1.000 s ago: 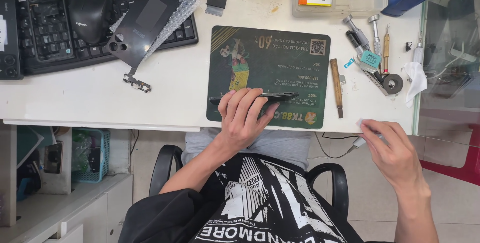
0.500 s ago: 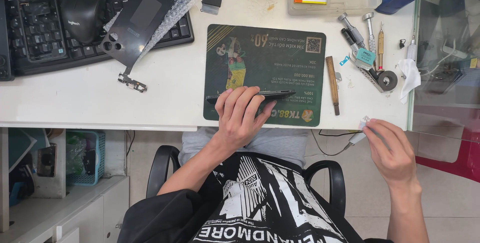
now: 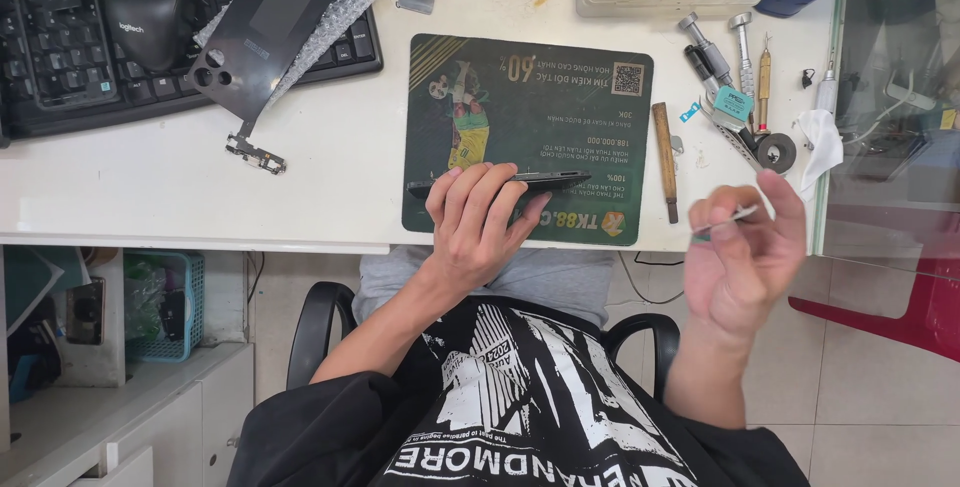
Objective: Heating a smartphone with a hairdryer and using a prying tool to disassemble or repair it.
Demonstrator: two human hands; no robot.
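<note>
My left hand (image 3: 478, 215) lies curled over a dark phone (image 3: 545, 181), fingers wrapped across its top and the thumb tucked below, gripping it on edge against the green mat (image 3: 520, 97). The phone looks like a thin black slab seen side-on, its free end sticking out toward 3 o'clock from my knuckles.

My right hand (image 3: 745, 262) is raised off the desk at 3 o'clock from the phone, well apart from it. Thumb and forefinger are pinched on a small thin pale strip (image 3: 728, 218); the other fingers are loosely bent. What the strip is, I cannot tell.

The mat's near edge runs almost flush with the white desk (image 3: 200, 187) front at 6 o'clock, so the phone sits close to the drop. At 3 o'clock a wooden-handled tool (image 3: 664, 152) lies just beside the mat, and further toward 2 o'clock a cluster of screwdrivers (image 3: 725, 67) crowds the corner. Toward 9 o'clock the desk is bare up to a black back cover (image 3: 265, 32) resting on the keyboard (image 3: 60, 77) at 10 o'clock.
</note>
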